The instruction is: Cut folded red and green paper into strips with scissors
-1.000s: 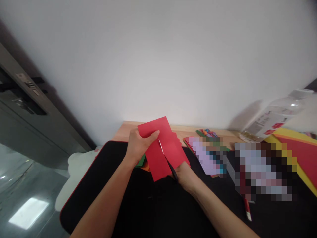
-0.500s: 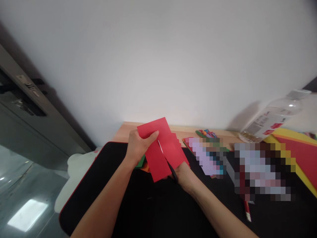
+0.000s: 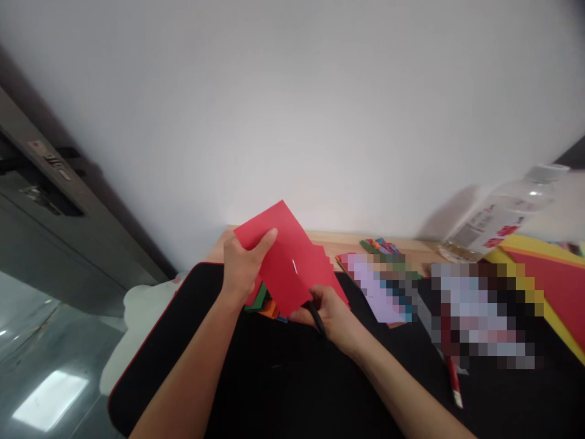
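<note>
My left hand (image 3: 244,262) pinches a red paper sheet (image 3: 281,238) between thumb and fingers near its left edge. The sheet is held above the desk, tilted. My right hand (image 3: 326,317) is closed round the black handle of a pair of scissors (image 3: 315,317) at the sheet's lower edge. A short stretch of bright metal, seemingly the blade, shows against the red paper; the rest of the blades is hidden. More red paper with stepped edges (image 3: 329,274) lies behind, on the right. Green paper (image 3: 257,299) and orange paper (image 3: 269,309) peek out under my left hand.
A black desk mat (image 3: 274,390) covers the wooden desk (image 3: 219,244) against the wall. To the right are lilac paper (image 3: 365,286), a red pencil-like stick (image 3: 454,381), a leaning plastic bottle (image 3: 498,213) and yellow and red sheets (image 3: 557,283). A grey door (image 3: 55,201) stands left.
My left hand and the red sheet have shifted left and turned, with the sheet's top corner higher. Less of the metal shows. The fingers of my right hand are more visible round the scissors.
</note>
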`<state>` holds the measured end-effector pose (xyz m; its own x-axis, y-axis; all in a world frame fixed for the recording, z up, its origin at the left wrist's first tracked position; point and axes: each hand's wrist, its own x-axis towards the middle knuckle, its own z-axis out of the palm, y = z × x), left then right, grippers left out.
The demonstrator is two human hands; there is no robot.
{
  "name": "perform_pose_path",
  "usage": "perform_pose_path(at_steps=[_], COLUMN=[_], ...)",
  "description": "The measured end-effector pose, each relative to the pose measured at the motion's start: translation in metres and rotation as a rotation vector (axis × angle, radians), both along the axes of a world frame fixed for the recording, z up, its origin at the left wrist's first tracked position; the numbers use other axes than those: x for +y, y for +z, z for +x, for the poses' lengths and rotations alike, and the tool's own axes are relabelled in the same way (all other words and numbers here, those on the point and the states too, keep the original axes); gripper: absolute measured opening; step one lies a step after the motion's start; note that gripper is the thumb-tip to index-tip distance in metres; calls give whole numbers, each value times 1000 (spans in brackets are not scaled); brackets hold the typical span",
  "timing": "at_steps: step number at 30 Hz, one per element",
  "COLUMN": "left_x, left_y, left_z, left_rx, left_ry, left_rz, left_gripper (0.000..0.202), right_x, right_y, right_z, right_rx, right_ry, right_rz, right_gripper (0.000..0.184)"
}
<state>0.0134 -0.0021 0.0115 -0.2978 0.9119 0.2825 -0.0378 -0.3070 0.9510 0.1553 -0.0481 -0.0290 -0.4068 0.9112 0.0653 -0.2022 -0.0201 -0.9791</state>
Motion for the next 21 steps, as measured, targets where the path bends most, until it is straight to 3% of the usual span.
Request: perform_pose_path(at_steps=[3, 9, 11, 16, 21], left_x=[3, 0, -3, -4, 0], left_y=[1, 6, 7, 5, 1], left_z=[-3, 2, 4, 4, 0], left_rx=[-105, -135, -64, 179, 325], left_ry=[22, -30, -89, -200, -93], left_rz=[43, 12, -42, -58, -116], left_gripper=[24, 23, 23, 22, 31], right_x=[3, 11, 13, 13, 14], right_y=[-3, -3, -6, -8, -1], right_z=[5, 11, 13, 13, 16], right_rx=[50, 191, 203, 180, 232], right_ry=[-20, -620, -675, -657, -906], right_rz=[-48, -19, -11, -32, -54], right_gripper=[41, 39, 42, 43, 41])
